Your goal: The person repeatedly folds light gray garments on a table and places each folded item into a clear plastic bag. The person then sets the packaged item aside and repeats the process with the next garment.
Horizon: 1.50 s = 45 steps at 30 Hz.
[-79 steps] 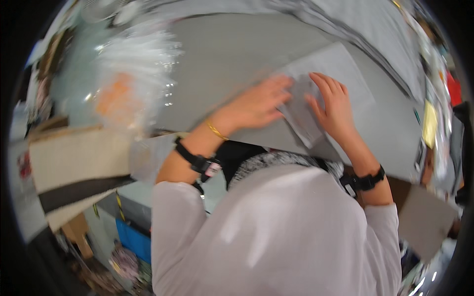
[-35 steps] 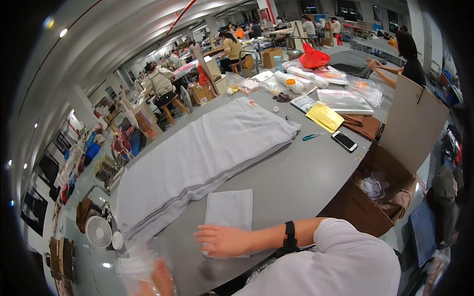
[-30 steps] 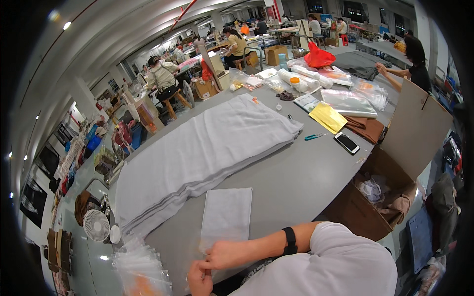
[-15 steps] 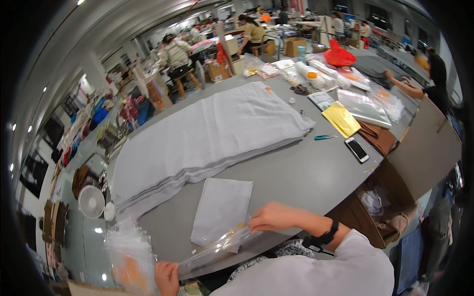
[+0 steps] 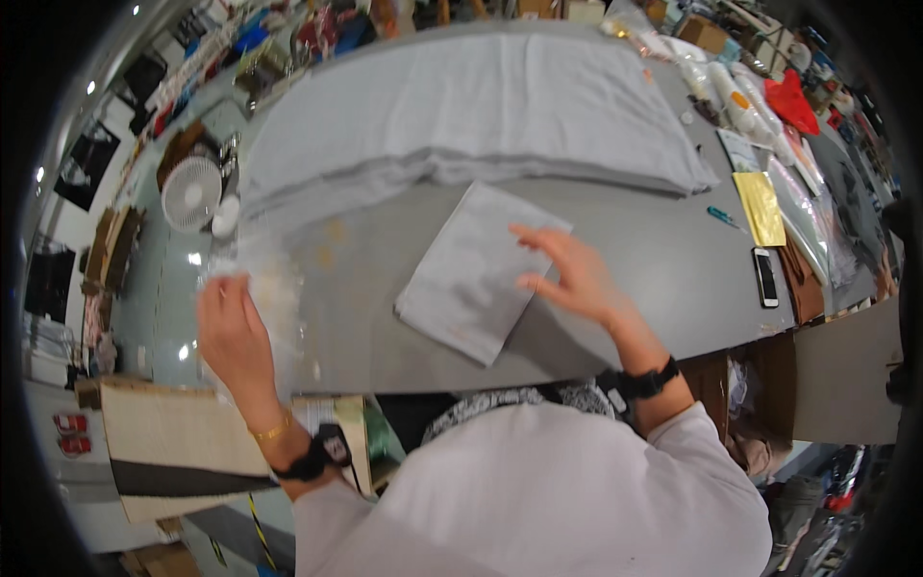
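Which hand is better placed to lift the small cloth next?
The right hand, likely: it is open over the right edge of the small cloth. The left hand is off left, by the plastic bags.

Cloth (image 5: 466,274): pale grey, folded into a flat rectangle, lying askew on the table (image 5: 663,260), one corner near its front edge. Left, well apart, I make out clear plastic (image 5: 286,303), blurred; can't tell how many layers.

Wht fan (image 5: 192,194) on L, phone (image 5: 765,278) nr ylw pkt (image 5: 760,209) on R.
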{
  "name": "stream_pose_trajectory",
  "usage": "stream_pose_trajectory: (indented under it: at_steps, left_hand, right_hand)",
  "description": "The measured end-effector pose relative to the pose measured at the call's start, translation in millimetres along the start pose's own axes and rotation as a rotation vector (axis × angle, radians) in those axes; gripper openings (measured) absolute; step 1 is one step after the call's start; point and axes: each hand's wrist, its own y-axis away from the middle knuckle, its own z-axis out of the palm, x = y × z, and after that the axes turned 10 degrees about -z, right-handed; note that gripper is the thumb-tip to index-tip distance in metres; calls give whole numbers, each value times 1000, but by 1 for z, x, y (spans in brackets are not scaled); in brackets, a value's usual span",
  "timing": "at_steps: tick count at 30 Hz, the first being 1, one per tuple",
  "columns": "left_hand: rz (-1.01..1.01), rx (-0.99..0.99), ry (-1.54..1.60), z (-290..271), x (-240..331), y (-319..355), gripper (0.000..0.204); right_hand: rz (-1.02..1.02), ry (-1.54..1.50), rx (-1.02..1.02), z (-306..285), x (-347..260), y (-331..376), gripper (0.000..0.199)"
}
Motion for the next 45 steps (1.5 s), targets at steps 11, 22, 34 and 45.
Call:
stream_pose_trajectory:
  at_steps: [11,22,34,45]
  left_hand:
    - [128,-735,445,153,88,115,67]
    - [-19,-955,717,137,72,122,41]
    - [-162,-734,714,111,99,116,45]
    - [189,-678,625,41,100,118,38]
  right_hand:
    - [3,358,-290,66,78,-61,88]
    - [10,258,-161,98,18,21,44]
    - [-63,332,-236,139,8,14,54]
    - [-266,182,-463,88,-12,-36,71]
